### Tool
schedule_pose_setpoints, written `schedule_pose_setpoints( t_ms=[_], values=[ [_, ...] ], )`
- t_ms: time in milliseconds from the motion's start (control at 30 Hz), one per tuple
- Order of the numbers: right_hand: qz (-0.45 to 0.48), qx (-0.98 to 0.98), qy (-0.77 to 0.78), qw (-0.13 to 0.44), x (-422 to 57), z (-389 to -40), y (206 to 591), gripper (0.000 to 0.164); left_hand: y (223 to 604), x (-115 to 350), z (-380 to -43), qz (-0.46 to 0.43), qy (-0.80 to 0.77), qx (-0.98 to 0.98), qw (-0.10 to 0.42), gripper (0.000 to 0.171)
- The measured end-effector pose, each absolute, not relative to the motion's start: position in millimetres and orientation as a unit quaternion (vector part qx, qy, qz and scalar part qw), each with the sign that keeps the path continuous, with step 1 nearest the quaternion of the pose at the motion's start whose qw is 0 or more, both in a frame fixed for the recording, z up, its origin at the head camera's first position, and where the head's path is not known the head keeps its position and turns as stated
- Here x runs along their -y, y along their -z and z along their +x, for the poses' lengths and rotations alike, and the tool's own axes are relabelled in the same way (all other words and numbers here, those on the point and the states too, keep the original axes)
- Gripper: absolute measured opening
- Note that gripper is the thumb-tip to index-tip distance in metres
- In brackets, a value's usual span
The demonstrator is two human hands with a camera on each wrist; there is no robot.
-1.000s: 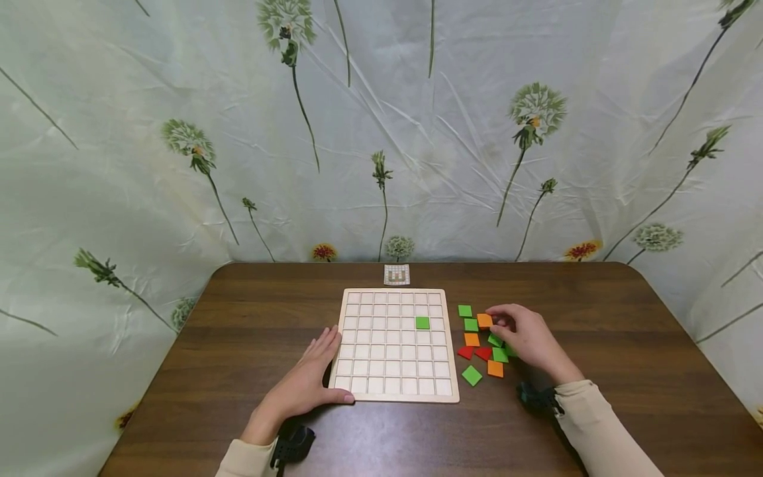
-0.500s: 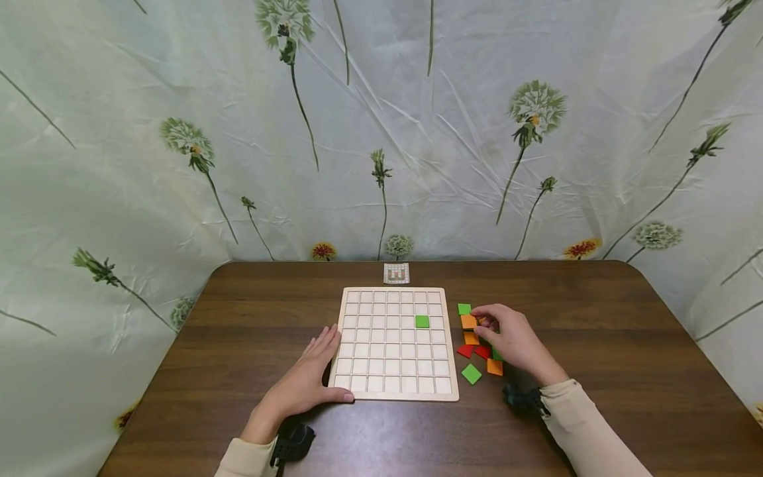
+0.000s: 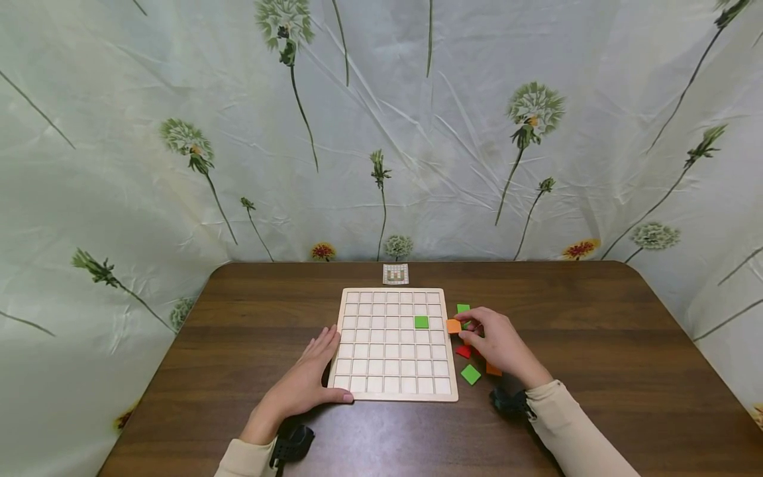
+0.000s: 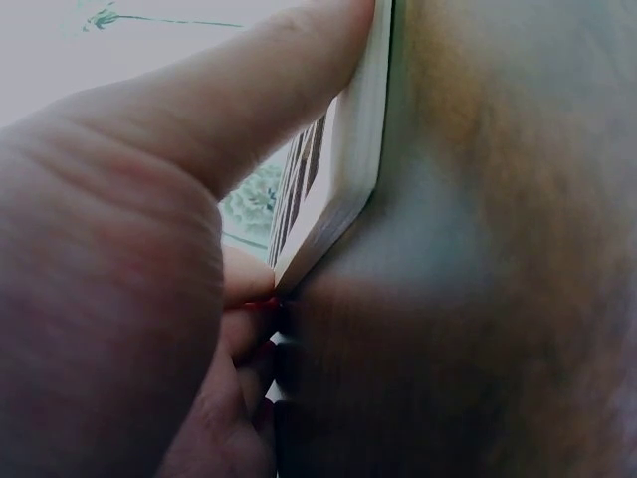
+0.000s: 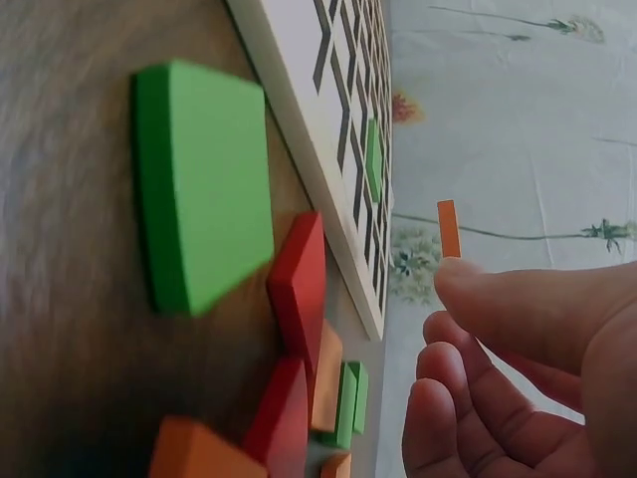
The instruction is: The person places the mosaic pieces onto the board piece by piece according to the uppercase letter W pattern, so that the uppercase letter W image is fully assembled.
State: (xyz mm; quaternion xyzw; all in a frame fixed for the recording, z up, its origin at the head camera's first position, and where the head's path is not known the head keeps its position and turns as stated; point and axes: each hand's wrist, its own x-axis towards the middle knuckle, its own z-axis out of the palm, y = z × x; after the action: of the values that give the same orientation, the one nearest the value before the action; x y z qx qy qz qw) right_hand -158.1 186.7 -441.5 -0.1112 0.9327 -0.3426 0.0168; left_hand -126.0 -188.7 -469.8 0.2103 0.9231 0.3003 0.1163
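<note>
Head: low left of centre, the left hand (image 3: 308,377) rests straight fingers against the board (image 3: 393,397); right of centre, the right hand (image 3: 499,339) pinches an orange tile (image 3: 454,326). Left wrist: thumb (image 4: 249,95) slants across upper left. Right wrist: other fingers curl, lower right.

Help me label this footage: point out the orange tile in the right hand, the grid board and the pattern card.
Orange tile (image 3: 453,326): head view, its broad face.
Grid board (image 3: 392,352): head view, a bare square near its middle.
Pattern card (image 3: 396,274): head view, its printed face.
</note>
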Motion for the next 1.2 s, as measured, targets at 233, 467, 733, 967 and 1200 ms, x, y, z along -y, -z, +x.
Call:
schedule_pose_setpoints(
  t_ms=[233,467,733,967,1200],
  values=[
    [-0.139,-0.927,0.347,0.005,-177,-157,445,0.026,471,189,-126,0.213,-0.300,-0.923,0.116,0.121],
    [-0.147,-0.922,0.358,0.012,-168,-158,447,0.024,472,190,-127,0.214,-0.298,-0.923,0.112,0.122],
    [-0.166,-0.914,0.370,0.021,-161,-159,447,0.023,472,190,-127,0.216,-0.299,-0.923,0.111,0.122],
    [-0.170,-0.916,0.363,0.024,-155,-161,446,0.023,472,190,-127,0.215,-0.298,-0.923,0.113,0.121],
    [-0.169,-0.920,0.352,0.033,-150,-164,447,0.023,472,190,-127,0.217,-0.300,-0.922,0.113,0.122]
  ],
)
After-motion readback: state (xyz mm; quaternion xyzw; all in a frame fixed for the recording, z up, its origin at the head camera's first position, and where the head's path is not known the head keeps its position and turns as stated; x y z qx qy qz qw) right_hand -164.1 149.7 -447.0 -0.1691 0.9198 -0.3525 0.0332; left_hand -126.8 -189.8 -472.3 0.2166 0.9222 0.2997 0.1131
